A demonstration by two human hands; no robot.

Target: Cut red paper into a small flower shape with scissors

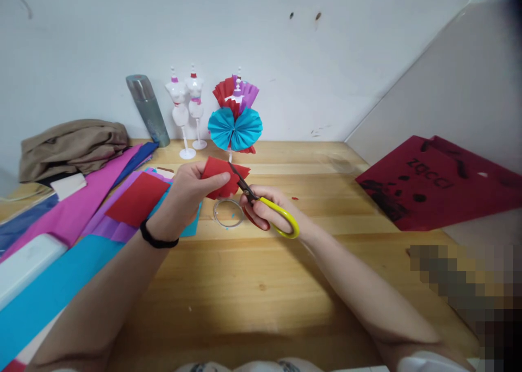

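Observation:
My left hand (199, 184) pinches a folded piece of red paper (214, 169) between thumb and fingers, above the wooden table. In my right hand (271, 203) is a pair of scissors (281, 222) with yellow handles and dark blades. The blades lie at the right edge of the red paper, which looks jagged there. Below the hands a roll of clear tape (228, 213) rests on the table. Straight ahead stands a small mannequin (237, 89) dressed in pleated red and purple paper, with a blue pleated paper bow (235, 129) in front.
Two bare white mannequins (178, 105) and a grey flask (147, 111) stand by the wall. Coloured paper sheets (69, 268), a white box (32, 268) and brown cloth (73, 146) lie at the left. A dark red bag (436, 181) is at the right.

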